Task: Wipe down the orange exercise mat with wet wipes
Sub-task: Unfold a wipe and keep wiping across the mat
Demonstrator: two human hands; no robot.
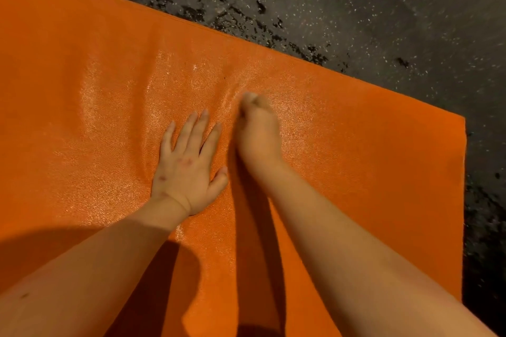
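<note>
I see the mat (356, 172) spread from 7 to 3 o'clock, with the floor (383, 8) at 1 o'clock. My left hand (189, 164) lies flat on the mat, fingers straight. My right hand (258, 134), at its 3 o'clock, is blurred; I cannot tell its grip.

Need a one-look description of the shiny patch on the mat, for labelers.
Start at the orange exercise mat on the dark speckled floor. The shiny patch sits mid-mat, just beyond the flat left hand and around the blurred right hand. It glints pale; the mat around it is matte orange.
</note>
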